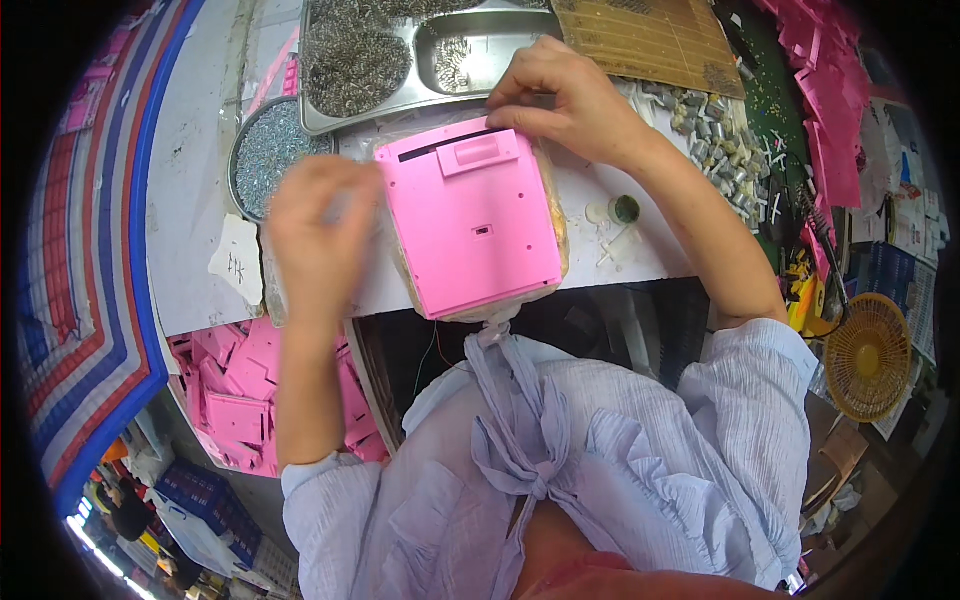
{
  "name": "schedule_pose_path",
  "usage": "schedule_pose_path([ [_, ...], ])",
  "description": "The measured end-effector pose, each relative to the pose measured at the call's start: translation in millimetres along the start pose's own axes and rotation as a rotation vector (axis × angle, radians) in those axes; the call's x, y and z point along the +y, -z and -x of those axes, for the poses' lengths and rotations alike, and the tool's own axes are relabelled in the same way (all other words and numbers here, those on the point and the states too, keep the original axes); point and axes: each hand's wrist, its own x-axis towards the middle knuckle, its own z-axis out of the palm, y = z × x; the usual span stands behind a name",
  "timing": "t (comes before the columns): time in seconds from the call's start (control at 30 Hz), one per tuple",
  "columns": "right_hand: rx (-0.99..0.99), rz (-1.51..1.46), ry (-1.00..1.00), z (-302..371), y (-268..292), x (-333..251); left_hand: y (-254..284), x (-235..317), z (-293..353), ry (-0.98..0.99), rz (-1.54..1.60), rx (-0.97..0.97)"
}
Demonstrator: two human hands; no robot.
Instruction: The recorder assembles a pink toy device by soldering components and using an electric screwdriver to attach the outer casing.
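steel tray of screws (330, 118) | round screw bowl (262, 150) | small fan (868, 357) | bin of pink parts (235, 400)

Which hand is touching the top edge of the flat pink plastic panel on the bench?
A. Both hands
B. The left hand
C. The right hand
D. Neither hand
C. The right hand has its fingers on the top edge of the flat pink plastic panel, while the blurred left hand is at the panel's left side, lower down.

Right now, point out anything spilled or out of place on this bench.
Small grey metal parts lie loose on the bench right of the tray, not in any dish. The pink panel sits slightly turned under both hands.
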Motion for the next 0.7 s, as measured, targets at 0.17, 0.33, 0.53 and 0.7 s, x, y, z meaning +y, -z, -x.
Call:
schedule_pose_path([
  [0.17,0.085,0.012,-0.045,4.9,19.1,-15.7,-46.1,60.1,34.0,-0.283,-0.162,-0.266],
  [0.33,0.147,0.011,-0.064,28.7,32.4,-17.4,-57.1,59.8,41.6,-0.378,-0.281,-0.238],
  [0.53,0.190,0.018,-0.061,33.5,44.7,-9.8,-52.0,62.5,43.9,-0.362,-0.291,-0.252],
  [0.7,0.585,-0.070,-0.066,5.5,66.3,5.9,-14.1,47.7,36.4,-0.300,-0.318,-0.168],
])
